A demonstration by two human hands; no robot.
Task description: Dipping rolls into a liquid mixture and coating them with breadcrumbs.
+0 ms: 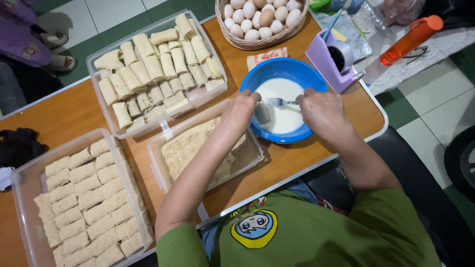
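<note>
- Broadly, your work sits on a smooth orange-brown wooden table (74,111) with a pale edge band.
- At your far left a clear plastic tub (22,185) holds rough, sandy crumb-coated rolls (86,207) packed in rows.
- Further back, a 2nd clear tub (94,62) is full of smooth, pale uncoated rolls (153,69), short cylinders wrapped in thin skin.
- Just in front of you, a smaller clear tray (158,148) carries a loose, grainy bed of breadcrumbs (190,148); your left forearm crosses above it.
- The round blue plastic bowl (284,66) stands right of that tray, touching or nearly touching it, and holds thin, glossy white batter (282,116).
- Your left hand (240,109) reaches over the bowl's near-left rim, fingers curled down onto a pale roll (262,112) lying in the batter.
- Your right hand (321,111) rests over the right rim, fingers pinched narrow round the handle of a metal fork (276,102) whose tines point left, just above the roll.
- Behind the bowl sits a woven wicker basket (247,42) of smooth pale eggs (257,15).
- To its right stands a lilac plastic tape dispenser (324,57), angular with a grey wheel.
- Beyond that lies an orange translucent bottle (413,34).
</note>
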